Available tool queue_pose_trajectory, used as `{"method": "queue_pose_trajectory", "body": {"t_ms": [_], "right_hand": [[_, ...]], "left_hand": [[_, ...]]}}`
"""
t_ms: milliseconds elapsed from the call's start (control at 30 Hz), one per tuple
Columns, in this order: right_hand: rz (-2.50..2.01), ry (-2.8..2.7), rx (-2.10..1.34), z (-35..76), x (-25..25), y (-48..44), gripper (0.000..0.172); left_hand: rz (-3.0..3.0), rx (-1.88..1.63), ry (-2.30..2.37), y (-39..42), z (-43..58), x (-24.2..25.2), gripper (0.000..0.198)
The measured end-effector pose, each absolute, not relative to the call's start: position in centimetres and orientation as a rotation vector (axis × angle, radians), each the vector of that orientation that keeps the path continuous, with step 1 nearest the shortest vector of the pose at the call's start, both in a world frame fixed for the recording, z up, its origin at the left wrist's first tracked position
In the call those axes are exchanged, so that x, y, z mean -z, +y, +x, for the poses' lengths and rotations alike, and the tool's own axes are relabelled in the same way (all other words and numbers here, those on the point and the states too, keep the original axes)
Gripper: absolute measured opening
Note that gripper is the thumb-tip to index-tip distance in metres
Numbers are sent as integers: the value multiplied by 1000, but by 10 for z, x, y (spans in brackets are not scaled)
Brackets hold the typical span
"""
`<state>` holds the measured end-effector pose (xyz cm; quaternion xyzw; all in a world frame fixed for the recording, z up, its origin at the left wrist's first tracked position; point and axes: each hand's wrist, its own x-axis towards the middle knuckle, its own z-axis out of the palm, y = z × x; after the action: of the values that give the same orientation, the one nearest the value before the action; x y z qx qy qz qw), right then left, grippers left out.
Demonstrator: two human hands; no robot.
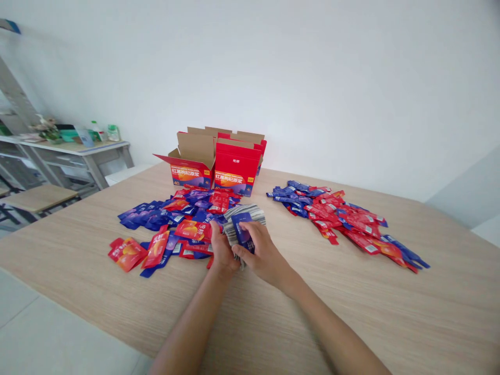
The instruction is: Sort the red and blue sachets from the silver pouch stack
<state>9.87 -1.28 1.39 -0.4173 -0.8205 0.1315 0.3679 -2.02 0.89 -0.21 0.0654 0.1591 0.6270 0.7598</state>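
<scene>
Both my hands meet over the middle of the wooden table [273,323]. My left hand [221,249] is closed round a thick stack of sachets [245,215] that shows its silver edges. My right hand [262,251] grips the same stack from the right, its fingers pinching a blue sachet [242,232] on the near face. A spread pile of red and blue sachets [172,221] lies just left of my hands. A second pile of red and blue sachets [344,221] lies to the right.
Open red cardboard boxes [219,161] stand at the table's far side against the white wall. A grey shelf unit [74,156] with bottles and clutter stands at the far left, with a low wooden bench [37,198] in front of it.
</scene>
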Motion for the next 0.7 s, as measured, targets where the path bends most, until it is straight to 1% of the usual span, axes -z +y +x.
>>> {"method": "queue_pose_trajectory", "body": {"t_ms": [67,200,367,500,567,633,700], "right_hand": [[-1134,-1935,-325,92,-9,-11,52],[-1184,-1697,-255,90,3,-1,47],[-1114,-1680,-242,96,2,2,35],[-1058,-1786,-157,98,-6,-3,31],[-1047,-1843,-155,97,-9,-5,29],[-1027,-1887,-191,95,-10,-8,28],[-1000,-1928,-249,91,-11,-13,27]], "left_hand": [[141,-1368,335,6,-15,-1,77],[152,-1301,323,-4,-3,-10,68],[149,-1173,322,-10,5,-11,78],[152,-1177,292,-11,7,-5,74],[125,-1155,299,-10,4,-6,77],[106,-1174,318,-7,-2,-8,81],[99,-1268,339,-3,-11,-11,82]]}}
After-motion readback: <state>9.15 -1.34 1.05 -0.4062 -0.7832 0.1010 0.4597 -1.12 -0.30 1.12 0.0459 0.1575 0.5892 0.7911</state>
